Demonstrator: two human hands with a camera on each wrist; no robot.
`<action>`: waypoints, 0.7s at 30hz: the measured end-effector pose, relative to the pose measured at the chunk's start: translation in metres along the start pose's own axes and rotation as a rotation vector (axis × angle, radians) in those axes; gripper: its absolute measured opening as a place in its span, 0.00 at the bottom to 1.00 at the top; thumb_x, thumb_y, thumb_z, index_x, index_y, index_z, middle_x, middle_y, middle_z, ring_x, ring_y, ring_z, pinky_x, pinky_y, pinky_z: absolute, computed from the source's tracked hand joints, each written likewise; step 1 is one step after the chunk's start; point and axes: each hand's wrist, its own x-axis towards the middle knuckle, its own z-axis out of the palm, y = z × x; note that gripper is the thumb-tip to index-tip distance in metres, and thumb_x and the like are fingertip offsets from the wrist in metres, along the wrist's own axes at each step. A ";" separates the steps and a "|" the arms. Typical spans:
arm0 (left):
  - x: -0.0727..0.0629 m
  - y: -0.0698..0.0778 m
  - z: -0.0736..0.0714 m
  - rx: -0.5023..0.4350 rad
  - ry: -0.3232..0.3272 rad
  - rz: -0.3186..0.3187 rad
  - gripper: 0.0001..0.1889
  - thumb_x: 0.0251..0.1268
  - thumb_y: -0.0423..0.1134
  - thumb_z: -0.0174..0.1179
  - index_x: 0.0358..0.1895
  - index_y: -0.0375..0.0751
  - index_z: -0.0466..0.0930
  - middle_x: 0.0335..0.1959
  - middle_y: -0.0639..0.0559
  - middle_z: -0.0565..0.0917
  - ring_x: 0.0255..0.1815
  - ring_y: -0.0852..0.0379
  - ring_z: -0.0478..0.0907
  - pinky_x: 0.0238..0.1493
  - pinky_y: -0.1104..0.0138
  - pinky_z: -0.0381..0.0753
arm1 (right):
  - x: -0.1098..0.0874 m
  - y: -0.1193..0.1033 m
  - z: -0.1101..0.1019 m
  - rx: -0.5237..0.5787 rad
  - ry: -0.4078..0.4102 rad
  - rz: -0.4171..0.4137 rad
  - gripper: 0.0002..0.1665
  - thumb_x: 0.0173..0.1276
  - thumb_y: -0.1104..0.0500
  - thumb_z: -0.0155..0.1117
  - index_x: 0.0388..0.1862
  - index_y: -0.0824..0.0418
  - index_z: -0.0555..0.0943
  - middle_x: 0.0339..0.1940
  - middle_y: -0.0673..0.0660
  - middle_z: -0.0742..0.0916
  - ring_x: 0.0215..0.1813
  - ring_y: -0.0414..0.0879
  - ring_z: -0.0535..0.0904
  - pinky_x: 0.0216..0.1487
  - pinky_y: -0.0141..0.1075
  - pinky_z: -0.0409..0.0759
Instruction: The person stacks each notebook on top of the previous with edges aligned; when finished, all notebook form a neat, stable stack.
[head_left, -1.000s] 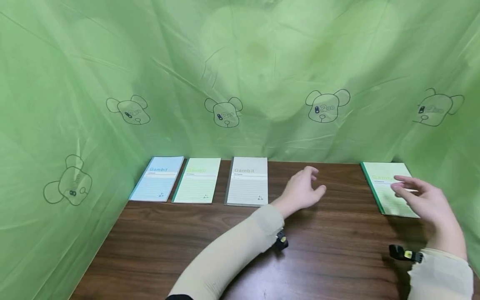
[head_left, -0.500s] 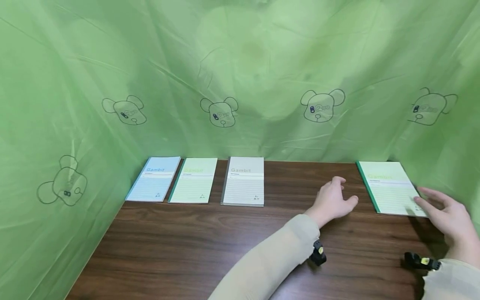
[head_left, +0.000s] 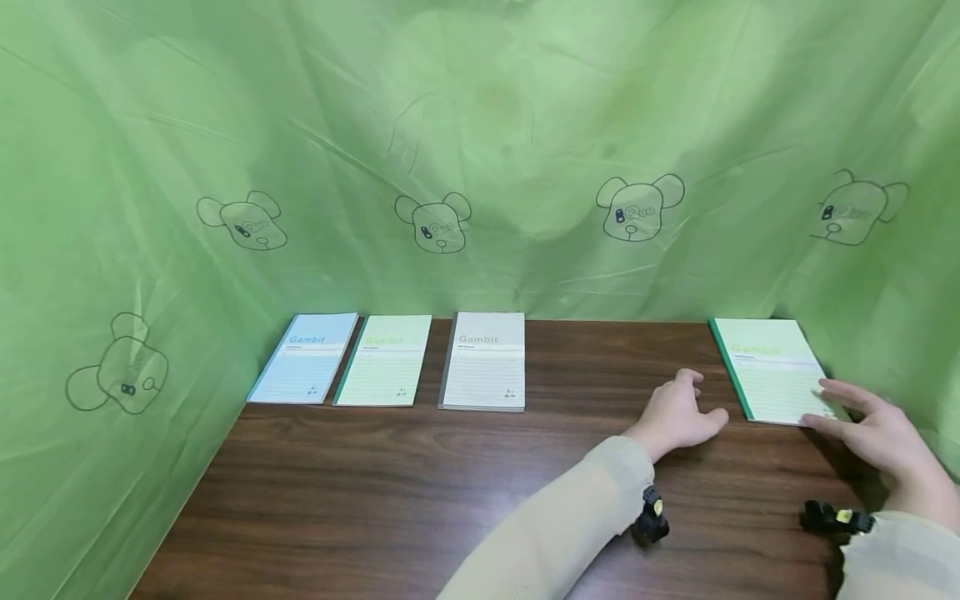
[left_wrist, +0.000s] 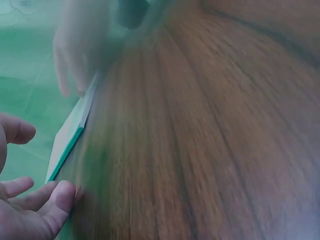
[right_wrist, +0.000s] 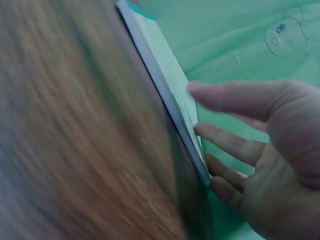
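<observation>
A light-green Gambit notebook [head_left: 772, 371] with a dark-green spine lies at the table's right, near the back. My right hand [head_left: 877, 433] is at its lower right corner. In the right wrist view, fingertips [right_wrist: 205, 131] meet the notebook's side edge while the thumb [right_wrist: 235, 97] stretches over the cover, not curled down on it. To the left of the spine, my left hand [head_left: 675, 421] hovers low over the table with relaxed fingers and nothing in its grasp. The left wrist view has its thumb [left_wrist: 64, 197] near the spine's end.
Further left lie a grey notebook pile [head_left: 483, 367], another green notebook [head_left: 384, 362] and a blue notebook [head_left: 303, 358], in a row along the back of the brown wooden table [head_left: 337, 500]. A green curtain [head_left: 510, 125] with bear drawings encloses the back and sides.
Both hands have moved rightward. The right hand has gone from above the green notebook to its right edge, and the left has come nearer its spine. The view has shifted slightly.
</observation>
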 end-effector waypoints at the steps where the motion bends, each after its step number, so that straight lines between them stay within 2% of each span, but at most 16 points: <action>1: -0.001 0.001 -0.001 -0.016 -0.003 -0.008 0.28 0.72 0.52 0.70 0.72 0.57 0.74 0.56 0.65 0.85 0.55 0.66 0.82 0.50 0.73 0.80 | 0.001 -0.002 0.000 -0.008 -0.006 0.006 0.55 0.81 0.43 0.69 0.87 0.73 0.53 0.81 0.87 0.57 0.79 0.88 0.49 0.81 0.73 0.52; 2: -0.001 0.003 -0.002 -0.026 -0.008 -0.013 0.28 0.72 0.53 0.70 0.72 0.58 0.74 0.57 0.66 0.85 0.56 0.67 0.82 0.51 0.74 0.80 | 0.003 -0.004 0.000 -0.014 -0.010 0.011 0.56 0.80 0.44 0.70 0.87 0.74 0.52 0.80 0.88 0.57 0.78 0.89 0.50 0.74 0.81 0.51; 3: -0.002 0.005 -0.003 -0.037 -0.014 -0.018 0.28 0.72 0.52 0.70 0.71 0.58 0.74 0.57 0.66 0.86 0.56 0.66 0.82 0.51 0.73 0.80 | 0.004 -0.005 0.000 -0.016 -0.014 0.007 0.56 0.80 0.46 0.70 0.86 0.75 0.51 0.79 0.90 0.57 0.76 0.90 0.52 0.71 0.82 0.53; 6: -0.006 0.010 -0.005 -0.056 -0.032 -0.036 0.28 0.71 0.52 0.71 0.71 0.58 0.75 0.58 0.66 0.86 0.59 0.67 0.82 0.53 0.73 0.80 | 0.005 -0.008 0.001 -0.028 -0.003 0.016 0.56 0.79 0.50 0.71 0.86 0.77 0.49 0.75 0.92 0.61 0.71 0.89 0.60 0.65 0.80 0.62; 9: -0.008 0.012 -0.005 -0.072 -0.037 -0.044 0.28 0.72 0.52 0.71 0.71 0.58 0.75 0.59 0.66 0.86 0.60 0.66 0.81 0.54 0.72 0.80 | 0.007 -0.009 0.004 -0.047 0.001 0.037 0.57 0.78 0.50 0.72 0.86 0.77 0.50 0.71 0.92 0.66 0.65 0.84 0.66 0.55 0.64 0.74; 12: -0.008 0.010 -0.003 -0.073 -0.028 -0.037 0.27 0.72 0.52 0.70 0.71 0.58 0.75 0.60 0.65 0.85 0.60 0.66 0.81 0.54 0.72 0.80 | 0.011 -0.007 0.007 -0.049 -0.033 0.051 0.59 0.76 0.47 0.74 0.86 0.76 0.51 0.71 0.91 0.66 0.65 0.82 0.67 0.48 0.49 0.73; 15: -0.007 0.007 -0.003 -0.075 -0.022 -0.032 0.28 0.72 0.52 0.70 0.72 0.55 0.75 0.61 0.64 0.85 0.60 0.67 0.81 0.54 0.73 0.81 | 0.013 -0.009 0.008 -0.054 -0.104 0.022 0.60 0.75 0.46 0.76 0.86 0.76 0.52 0.74 0.91 0.62 0.68 0.84 0.65 0.48 0.44 0.71; 18: -0.008 0.006 -0.004 -0.072 -0.023 -0.046 0.30 0.71 0.52 0.70 0.73 0.55 0.75 0.59 0.63 0.85 0.58 0.67 0.81 0.52 0.72 0.81 | 0.014 -0.016 0.009 -0.075 -0.141 -0.028 0.59 0.73 0.47 0.78 0.85 0.76 0.56 0.75 0.90 0.63 0.66 0.81 0.69 0.46 0.37 0.72; 21: -0.009 0.007 -0.005 -0.080 -0.033 -0.072 0.30 0.70 0.52 0.70 0.73 0.56 0.75 0.55 0.62 0.86 0.54 0.67 0.81 0.50 0.71 0.81 | 0.012 -0.025 0.012 -0.081 -0.135 -0.057 0.59 0.69 0.49 0.82 0.83 0.77 0.60 0.74 0.88 0.69 0.59 0.67 0.79 0.41 0.29 0.72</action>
